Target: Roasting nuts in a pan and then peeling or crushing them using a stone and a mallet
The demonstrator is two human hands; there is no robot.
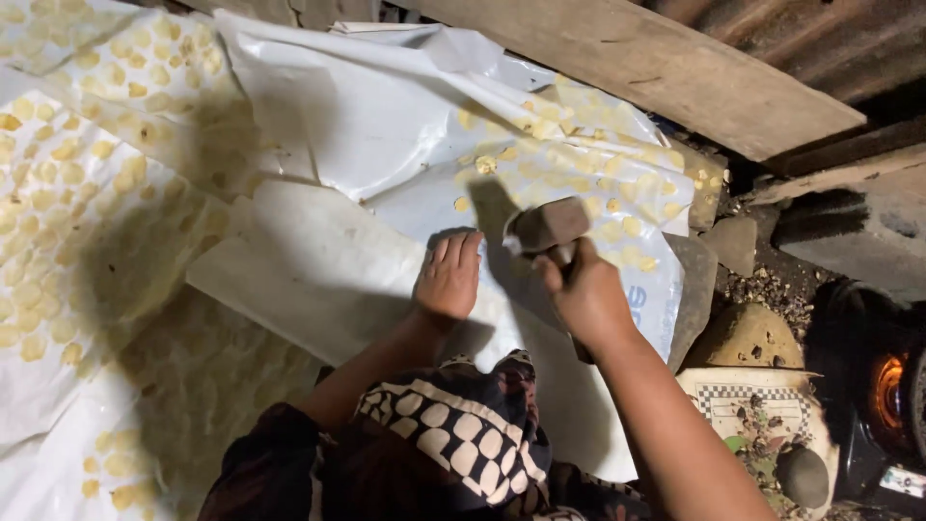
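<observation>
My right hand (586,294) grips the handle of a blunt hammer whose dark blocky head (550,228) is raised just above a white plastic sheet (376,145). My left hand (449,277) lies flat, fingers together, pressing on the sheet right beside the hammer head. Several thin yellow flattened discs (598,193) lie in rows on the sheet past the hammer. A dark patterned cloth (463,434) covers my lap below both arms.
More white sheets (87,212) with rows of yellow discs spread across the left. A wooden plank (656,68) runs along the top. Stones (748,338) and a concrete block (858,232) lie at the right, beside a dark stove with a glowing fire (887,391).
</observation>
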